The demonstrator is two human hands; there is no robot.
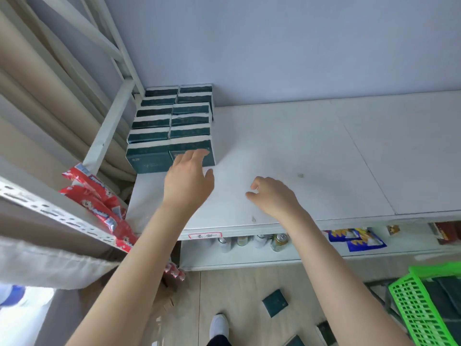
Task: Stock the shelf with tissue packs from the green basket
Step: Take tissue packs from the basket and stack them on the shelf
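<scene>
Several dark green tissue packs (172, 116) stand in two rows at the back left of the white top shelf (311, 158). The nearest pack (149, 158) lies across the front of both rows. My left hand (187, 181) reaches over the shelf, its straight fingertips touching that front pack's right end. My right hand (272, 196) hovers just above the shelf to the right, fingers loosely curled, holding nothing. The green basket (411, 303) sits at the lower right with dark packs inside.
Three tissue packs lie on the wooden floor, one (275, 302) below the shelf. Red snack bags (99, 203) hang off a grey rack at the left. Cans (279, 242) and blue packets (359, 239) fill the shelf below. My white shoe (219, 325) is on the floor.
</scene>
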